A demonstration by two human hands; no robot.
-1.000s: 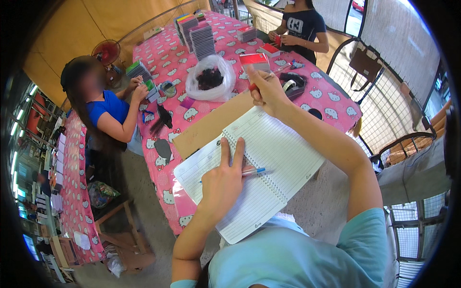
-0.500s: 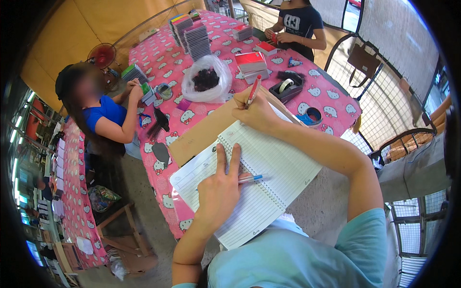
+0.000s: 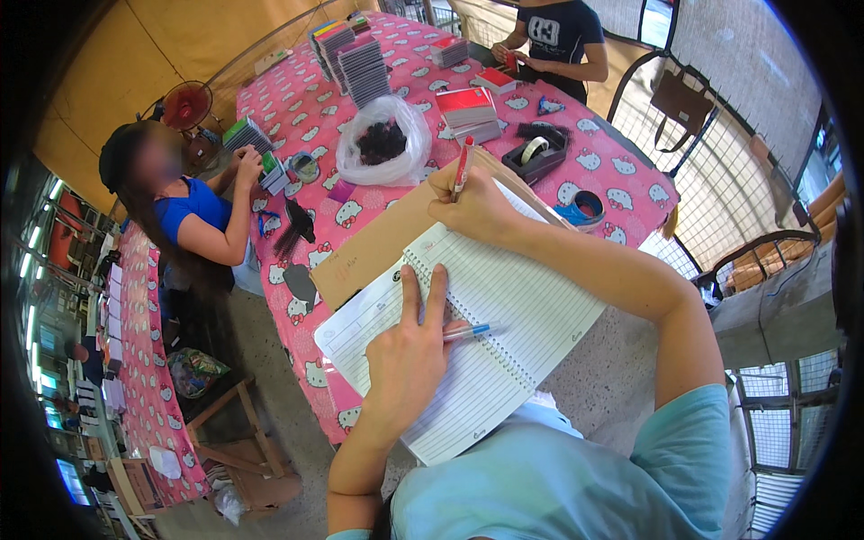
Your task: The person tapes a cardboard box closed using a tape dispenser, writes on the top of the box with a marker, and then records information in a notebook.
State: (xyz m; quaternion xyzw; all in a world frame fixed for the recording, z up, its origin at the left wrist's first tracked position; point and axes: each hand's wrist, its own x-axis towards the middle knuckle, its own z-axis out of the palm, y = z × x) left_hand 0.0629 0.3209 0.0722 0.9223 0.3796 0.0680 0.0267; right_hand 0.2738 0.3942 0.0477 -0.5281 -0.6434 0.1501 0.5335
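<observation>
An open spiral notebook with lined pages lies tilted at the near table edge, partly over brown cardboard. My right hand grips a red-and-white pen at the top of the right page, the pen standing nearly upright. Its tip is hidden by my fingers. Flat on the left page near the spiral rests my left hand, index and middle fingers stretched out. A blue-and-clear pen is tucked in by its thumb and sticks out across the spiral. Faint red marks show near the right page's top.
A plastic bag of dark fibres, a tape dispenser, a blue tape roll and stacked booklets stand on the pink patterned tablecloth. One person handles booklets at left; another works at the far side.
The red pen has tipped to a more upright angle in my right hand, which has shifted very slightly. My left hand stays in place on the page.
</observation>
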